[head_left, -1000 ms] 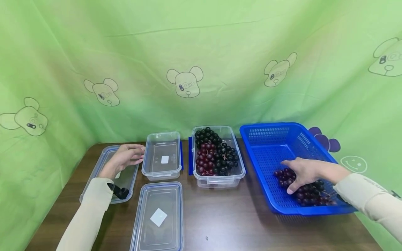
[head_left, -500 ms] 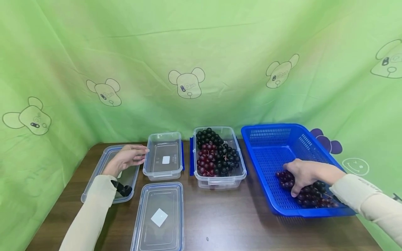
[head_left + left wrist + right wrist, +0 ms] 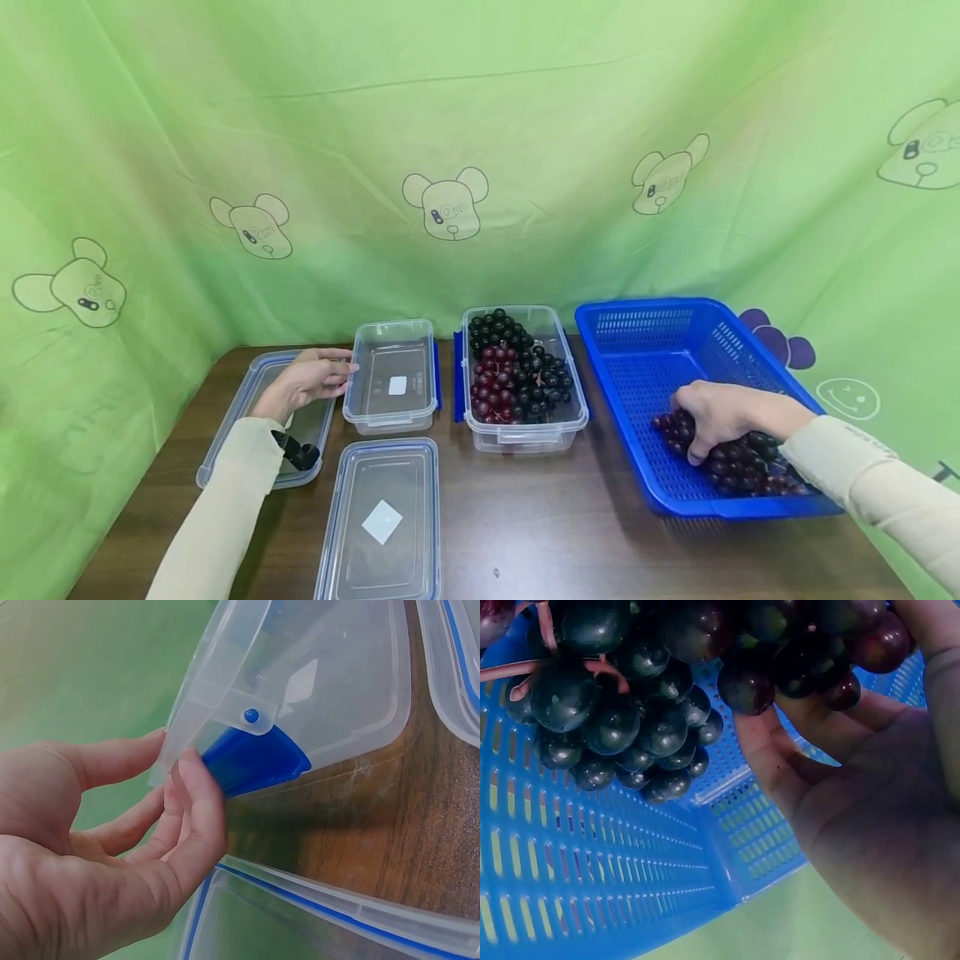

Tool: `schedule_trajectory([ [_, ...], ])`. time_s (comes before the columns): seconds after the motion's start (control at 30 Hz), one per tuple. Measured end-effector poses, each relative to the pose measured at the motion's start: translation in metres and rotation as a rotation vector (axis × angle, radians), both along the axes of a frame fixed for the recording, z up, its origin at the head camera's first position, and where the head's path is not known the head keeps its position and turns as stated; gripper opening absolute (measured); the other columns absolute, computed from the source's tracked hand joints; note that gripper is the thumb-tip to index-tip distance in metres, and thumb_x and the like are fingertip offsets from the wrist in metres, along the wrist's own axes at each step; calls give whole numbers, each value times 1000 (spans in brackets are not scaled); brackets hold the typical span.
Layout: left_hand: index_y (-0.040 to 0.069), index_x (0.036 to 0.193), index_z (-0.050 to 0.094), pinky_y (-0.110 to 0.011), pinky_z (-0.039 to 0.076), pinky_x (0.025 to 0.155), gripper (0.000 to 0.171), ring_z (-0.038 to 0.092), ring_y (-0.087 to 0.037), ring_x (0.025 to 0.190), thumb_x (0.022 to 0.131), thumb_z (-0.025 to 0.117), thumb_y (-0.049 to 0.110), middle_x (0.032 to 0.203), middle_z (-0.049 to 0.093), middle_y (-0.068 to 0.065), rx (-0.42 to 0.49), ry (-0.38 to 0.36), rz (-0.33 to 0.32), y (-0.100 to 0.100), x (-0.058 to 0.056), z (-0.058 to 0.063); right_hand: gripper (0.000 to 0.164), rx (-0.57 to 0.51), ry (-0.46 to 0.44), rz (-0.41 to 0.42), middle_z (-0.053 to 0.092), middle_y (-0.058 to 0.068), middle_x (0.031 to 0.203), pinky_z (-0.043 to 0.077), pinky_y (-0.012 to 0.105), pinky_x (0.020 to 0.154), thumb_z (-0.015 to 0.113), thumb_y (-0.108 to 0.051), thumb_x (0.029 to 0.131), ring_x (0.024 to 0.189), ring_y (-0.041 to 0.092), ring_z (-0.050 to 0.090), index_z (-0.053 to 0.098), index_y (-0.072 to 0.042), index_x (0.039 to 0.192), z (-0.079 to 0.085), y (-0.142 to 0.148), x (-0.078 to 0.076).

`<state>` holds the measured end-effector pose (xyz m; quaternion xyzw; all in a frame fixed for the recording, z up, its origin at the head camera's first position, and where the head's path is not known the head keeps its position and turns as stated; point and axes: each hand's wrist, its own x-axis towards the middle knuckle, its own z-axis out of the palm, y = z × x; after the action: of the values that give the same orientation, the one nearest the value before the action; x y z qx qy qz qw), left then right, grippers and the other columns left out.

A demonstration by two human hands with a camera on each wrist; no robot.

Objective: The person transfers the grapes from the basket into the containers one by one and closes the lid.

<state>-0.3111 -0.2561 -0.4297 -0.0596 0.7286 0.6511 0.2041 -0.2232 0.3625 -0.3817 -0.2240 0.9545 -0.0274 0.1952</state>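
Note:
My left hand (image 3: 307,383) pinches the left rim of a clear plastic food container (image 3: 390,419), thumb on the rim and fingers by its blue latch (image 3: 255,757) in the left wrist view. Inside the blue basket (image 3: 626,446), my right hand (image 3: 723,412) grips a bunch of dark red grapes (image 3: 750,686), its fingers curled beneath the berries. Black grapes (image 3: 607,727) hang close beside that bunch in the right wrist view. A second clear container (image 3: 525,437) in the middle holds red grapes (image 3: 491,383) and black grapes (image 3: 543,379).
One clear lid (image 3: 378,558) with a white label lies in front of the left container. Another lid (image 3: 240,417) lies under my left forearm. Brown tabletop (image 3: 540,525) shows between lids and basket. A green printed curtain (image 3: 525,250) stands behind everything.
My right hand has closed more tightly around the grapes, which shift slightly in the basket. The left hand stays at the container's rim. The head view has moved a little.

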Motion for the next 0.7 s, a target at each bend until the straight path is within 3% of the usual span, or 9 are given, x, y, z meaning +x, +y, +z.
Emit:
schedule_trajectory([
  [0.37,-5,158,38,-19,59,72,60,66,-4,75,103,62,2,89,72,6,8,-2,7,-1,0,1,73,-53,9,-21,74,25,114,63,47,83,97,-30,70,93,22,67,67,14,119,-1,3,-8],
  [0.57,-5,157,39,-18,59,70,61,66,-4,75,102,65,4,89,72,5,2,-2,5,1,0,-1,69,-145,62,-28,76,14,112,62,46,86,95,-38,71,92,17,65,70,7,118,-1,2,-11],
  [0.7,-5,157,39,-19,58,71,60,65,-4,76,103,64,3,91,71,4,3,4,1,2,0,-1,72,-195,131,-39,76,14,118,60,43,86,92,-47,75,90,14,61,71,2,123,3,0,-12],
])
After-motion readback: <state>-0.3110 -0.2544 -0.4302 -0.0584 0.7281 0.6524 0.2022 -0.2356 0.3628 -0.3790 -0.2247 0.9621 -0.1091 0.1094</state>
